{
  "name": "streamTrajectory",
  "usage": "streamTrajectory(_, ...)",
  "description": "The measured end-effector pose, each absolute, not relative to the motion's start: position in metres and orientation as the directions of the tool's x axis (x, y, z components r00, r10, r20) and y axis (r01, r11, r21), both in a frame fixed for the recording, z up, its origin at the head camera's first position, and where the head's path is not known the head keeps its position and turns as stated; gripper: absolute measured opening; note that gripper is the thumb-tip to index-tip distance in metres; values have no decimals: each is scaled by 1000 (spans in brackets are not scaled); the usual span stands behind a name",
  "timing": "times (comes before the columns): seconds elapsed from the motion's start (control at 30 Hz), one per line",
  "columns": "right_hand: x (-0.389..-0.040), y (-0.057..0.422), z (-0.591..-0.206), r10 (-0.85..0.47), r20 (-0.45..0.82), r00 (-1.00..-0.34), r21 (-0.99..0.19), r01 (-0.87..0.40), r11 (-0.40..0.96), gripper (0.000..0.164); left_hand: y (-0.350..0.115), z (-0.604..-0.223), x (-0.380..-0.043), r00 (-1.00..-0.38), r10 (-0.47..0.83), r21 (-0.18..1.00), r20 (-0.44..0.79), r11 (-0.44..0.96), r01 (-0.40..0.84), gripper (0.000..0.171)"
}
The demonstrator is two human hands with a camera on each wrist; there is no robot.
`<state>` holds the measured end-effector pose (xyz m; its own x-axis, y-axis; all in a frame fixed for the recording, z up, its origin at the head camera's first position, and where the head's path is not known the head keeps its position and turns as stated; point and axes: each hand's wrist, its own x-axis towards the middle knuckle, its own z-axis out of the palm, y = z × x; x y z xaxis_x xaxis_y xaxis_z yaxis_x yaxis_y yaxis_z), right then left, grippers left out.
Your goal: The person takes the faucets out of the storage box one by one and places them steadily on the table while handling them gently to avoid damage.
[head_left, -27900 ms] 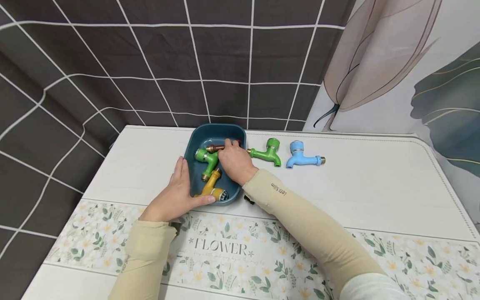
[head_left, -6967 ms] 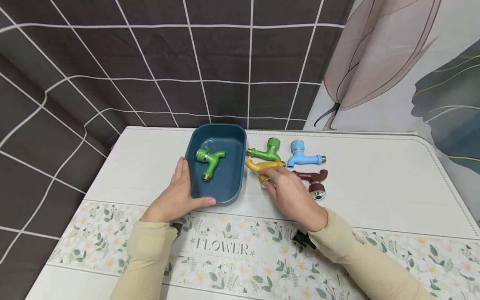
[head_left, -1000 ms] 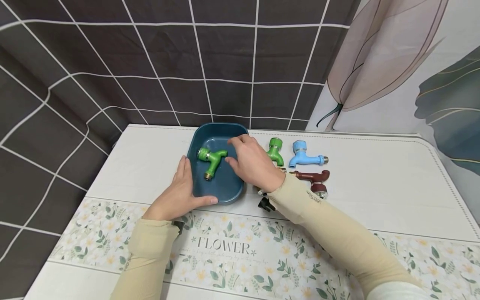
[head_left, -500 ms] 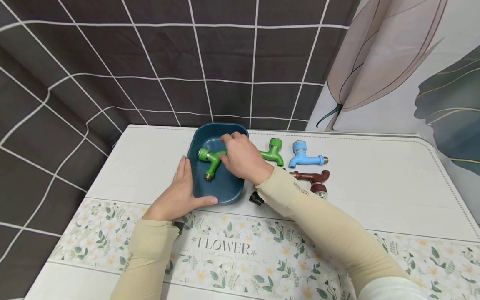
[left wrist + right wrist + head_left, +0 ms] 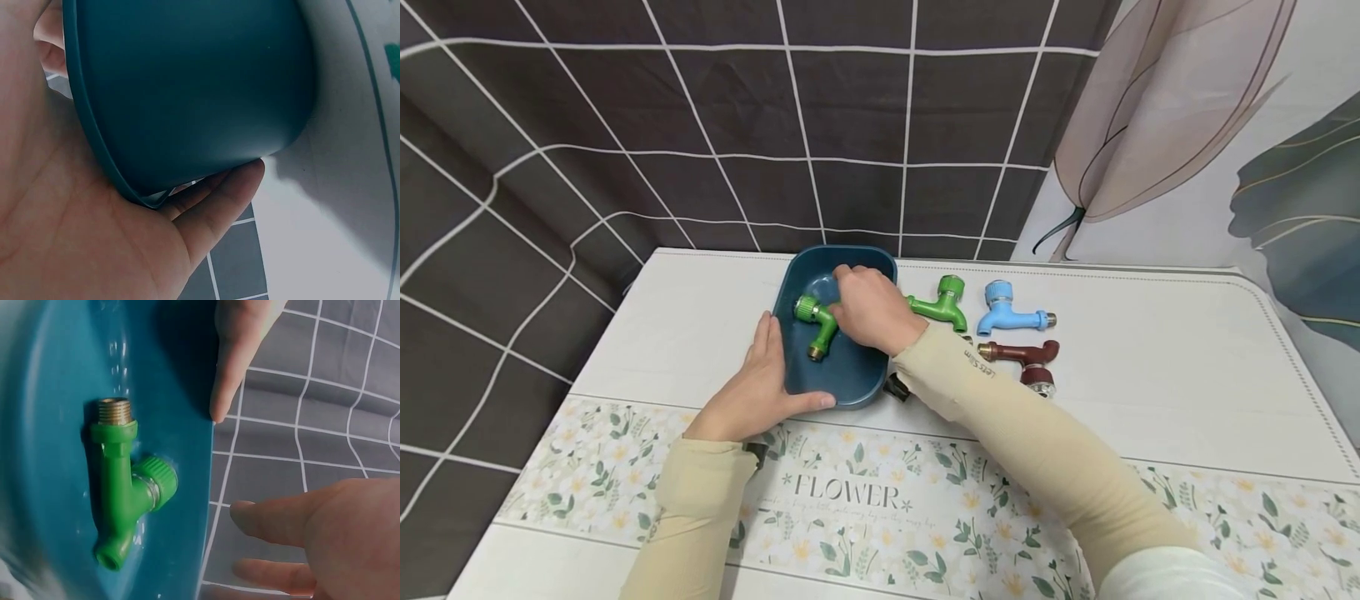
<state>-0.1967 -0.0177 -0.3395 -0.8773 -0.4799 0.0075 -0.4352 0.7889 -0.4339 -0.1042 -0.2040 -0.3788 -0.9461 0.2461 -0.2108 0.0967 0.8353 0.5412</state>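
A teal basin [image 5: 842, 387] stands on the table with a green tap [image 5: 823, 329] lying in it. My left hand [image 5: 748, 396] steadies the basin at its near-left corner, straight fingers on the outer wall and thumb along the front rim. In the left wrist view, fingertips [image 5: 247, 181] press the outer wall [image 5: 200, 94]. My right hand [image 5: 876, 310] reaches into the basin, just above the tap, hiding its spout. The right wrist view shows the tap [image 5: 119, 487] whole, with thumb [image 5: 234, 369] and fingers [image 5: 275, 515] spread apart, nothing between them.
Right of the basin lie another green tap [image 5: 946, 307], a light blue tap [image 5: 1011, 317] and a maroon tap [image 5: 1026, 353]. A yellow tap is nearly hidden beneath my right sleeve [image 5: 955, 375]. A dark checked curtain [image 5: 850, 192] hangs behind the table.
The maroon and yellow taps have left the basin for the table since the oldest frame. Over the last second my right hand moved left and closer above the green tap. My left hand stayed put.
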Motion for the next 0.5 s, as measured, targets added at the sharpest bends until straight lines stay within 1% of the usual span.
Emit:
streamTrajectory(0.2,-198,-27,-341,-485,-29,-874,-425,-428,798,53,-205,-379,-105,-947,248,537,-205,837,103,132)
streamTrajectory(0.5,-201,-37,-342,-491,-102,-865,-460,-397,795,56,-205,-380,-105,-948,247,536,-198,837,106,131)
